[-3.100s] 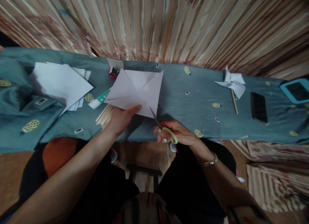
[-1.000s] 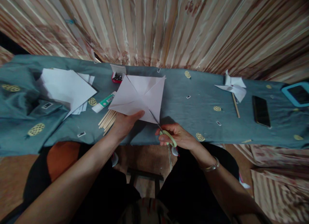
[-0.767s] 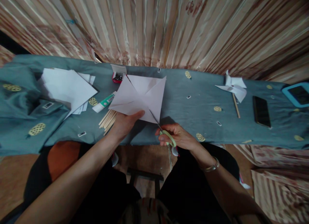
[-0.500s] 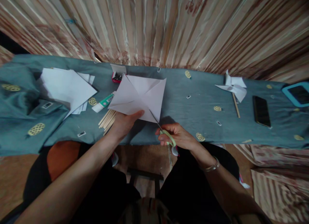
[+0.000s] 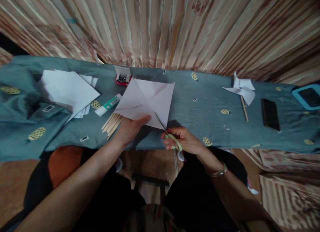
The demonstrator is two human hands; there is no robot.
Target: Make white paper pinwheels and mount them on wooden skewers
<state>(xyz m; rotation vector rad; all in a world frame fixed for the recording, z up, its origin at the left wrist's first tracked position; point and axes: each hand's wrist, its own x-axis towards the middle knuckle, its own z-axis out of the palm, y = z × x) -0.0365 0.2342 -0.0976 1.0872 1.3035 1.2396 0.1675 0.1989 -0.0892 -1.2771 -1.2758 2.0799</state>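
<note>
A white paper sheet (image 5: 147, 95) with diagonal slits running in from its corners is held up over the table's front part. My left hand (image 5: 132, 127) grips its near edge, thumb on top and the other fingers hidden underneath. In my right hand (image 5: 181, 138) are scissors (image 5: 174, 141) with light green handles. Their blades lie along the slit at the sheet's near right corner. Close to my left wrist lies a bundle of wooden sticks (image 5: 111, 124). A green and white tube (image 5: 108, 105) rests just beyond the sticks, beside the sheet's left edge.
A small red box (image 5: 122, 79) of dark pins or tacks stands open behind the sheet. Stacked white paper (image 5: 67, 90) lies on the left. To the right are a paper pinwheel (image 5: 243, 89) on a stick, a black phone (image 5: 270, 114) and a blue-framed device (image 5: 307, 96). A curtain (image 5: 160, 31) hangs behind.
The paper, with my left hand on it, has shifted slightly to the right, uncovering more of the tube and red box. My right hand and the scissors have stayed almost in place.
</note>
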